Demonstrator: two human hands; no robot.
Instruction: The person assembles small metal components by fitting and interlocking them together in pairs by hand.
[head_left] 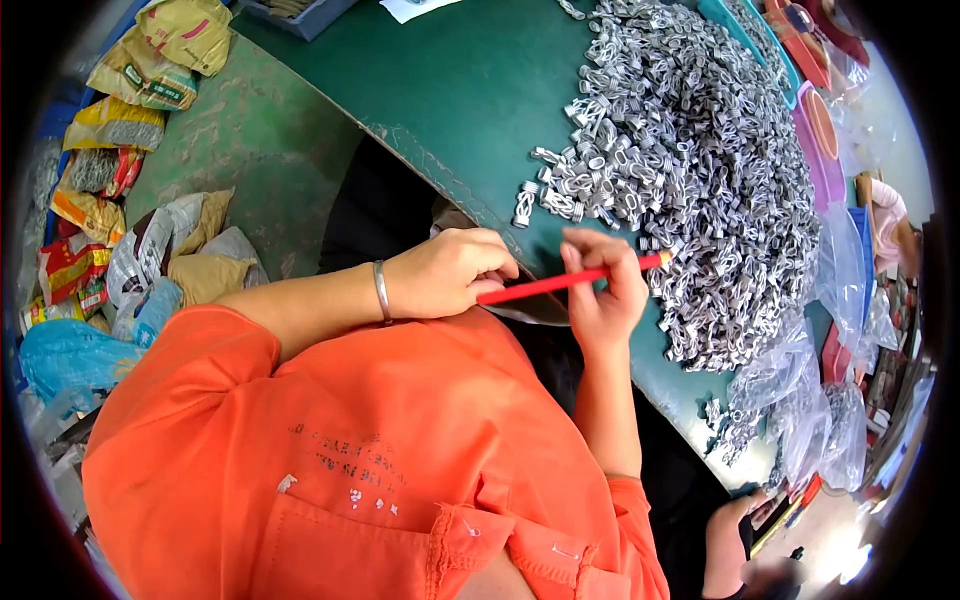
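My right hand is closed around a thin red stick with a pale yellowish tip, pinched between thumb and fingers. The stick slants across my lap, its tip pointing toward the pile and its other end meeting my left fingers. My left hand, with a metal bangle at the wrist, is curled closed at that end; what its fingers hold is hidden. Just beyond both hands, a large heap of small grey looped metal pieces covers the table, and one loose looped piece lies near the edge.
The green table has its edge right in front of me. Beyond the heap stand a teal tray and clear plastic bags. Filled sacks line the floor at left. Another person's arm shows at lower right.
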